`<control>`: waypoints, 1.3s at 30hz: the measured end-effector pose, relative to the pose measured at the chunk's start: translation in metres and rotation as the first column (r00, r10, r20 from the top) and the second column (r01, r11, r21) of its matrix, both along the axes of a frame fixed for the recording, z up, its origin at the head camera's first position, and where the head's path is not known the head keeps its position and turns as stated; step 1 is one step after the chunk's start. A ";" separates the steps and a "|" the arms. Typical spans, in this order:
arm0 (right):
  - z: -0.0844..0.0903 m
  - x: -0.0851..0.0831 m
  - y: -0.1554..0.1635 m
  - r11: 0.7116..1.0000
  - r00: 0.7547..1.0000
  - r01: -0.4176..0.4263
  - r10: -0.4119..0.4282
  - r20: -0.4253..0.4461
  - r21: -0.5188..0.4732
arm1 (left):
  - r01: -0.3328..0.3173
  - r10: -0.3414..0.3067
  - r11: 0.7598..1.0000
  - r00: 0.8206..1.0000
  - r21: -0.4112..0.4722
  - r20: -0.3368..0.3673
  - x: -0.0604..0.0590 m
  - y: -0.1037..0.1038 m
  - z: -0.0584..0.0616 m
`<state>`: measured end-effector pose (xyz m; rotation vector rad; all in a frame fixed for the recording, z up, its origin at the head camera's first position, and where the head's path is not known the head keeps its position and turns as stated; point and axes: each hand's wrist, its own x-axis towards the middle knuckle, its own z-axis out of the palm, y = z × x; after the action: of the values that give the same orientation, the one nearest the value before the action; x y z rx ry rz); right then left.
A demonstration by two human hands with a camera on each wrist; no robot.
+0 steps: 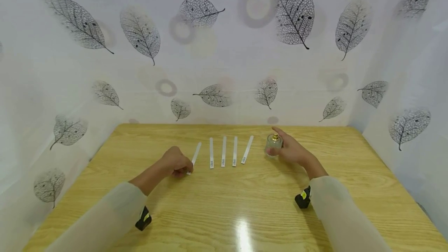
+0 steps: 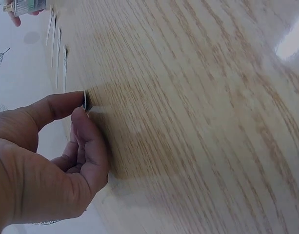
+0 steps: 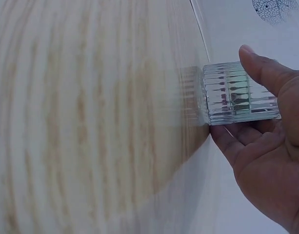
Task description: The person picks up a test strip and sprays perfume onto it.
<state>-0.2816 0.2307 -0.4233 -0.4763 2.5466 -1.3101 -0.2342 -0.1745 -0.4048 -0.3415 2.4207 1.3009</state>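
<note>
At the left end of a row of white perfume test strips, my left hand pinches the near end of one strip. In the left wrist view, thumb and forefinger meet on that strip's tip, close over the wood. My right hand holds a clear glass perfume bottle with a gold spray top, upright at the right of the row. The right wrist view shows the bottle's ribbed glass between thumb and fingers, its base at the tabletop.
Several more test strips lie side by side between the hands, small dark print at their near ends. The wooden table reaches back to a white leaf-patterned curtain. Each wrist carries a small black device.
</note>
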 end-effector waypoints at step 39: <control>0.000 -0.005 -0.026 1.000 0.934 -0.023 0.020 -0.357 -0.003 | -0.042 0.041 0.998 0.998 -0.041 -0.042 0.003 0.006 0.001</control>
<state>-0.2862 0.2049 -0.4234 -0.8094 2.8143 -1.3288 -0.2308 -0.1684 -0.4038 -0.3823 2.4904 1.2879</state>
